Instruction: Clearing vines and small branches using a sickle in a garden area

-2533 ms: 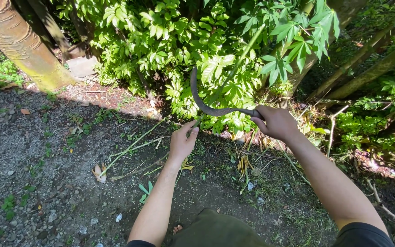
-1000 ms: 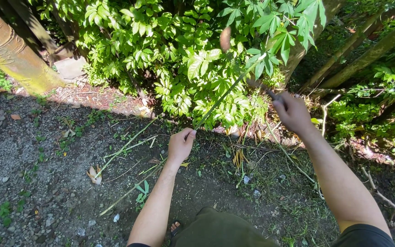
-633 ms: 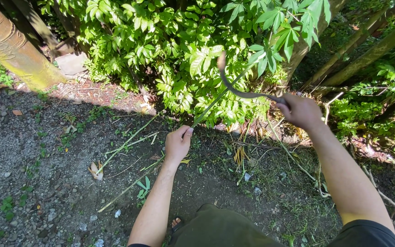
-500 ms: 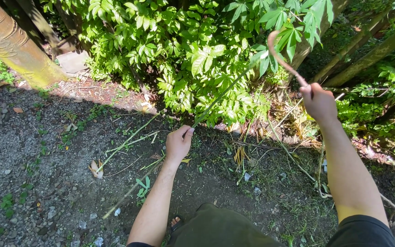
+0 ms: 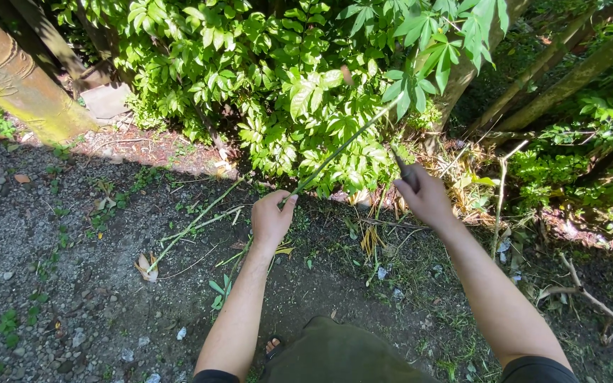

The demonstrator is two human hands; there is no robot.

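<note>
Left hand [image 5: 271, 218] is gripping the long green stem [image 5: 345, 144], which is slanting up into the bush [image 5: 264, 85]. Right hand [image 5: 426, 195] is clenching the sickle handle [image 5: 400, 164] just right of it; the blade is blurred. Gravel ground [image 5: 51, 284] is lying open to the left.

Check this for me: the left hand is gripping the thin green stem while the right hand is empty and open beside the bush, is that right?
Not quite. The left hand does grip the thin green stem, but the right hand is not empty: the head view shows it closed around a dark tool handle beside the bush.
</note>
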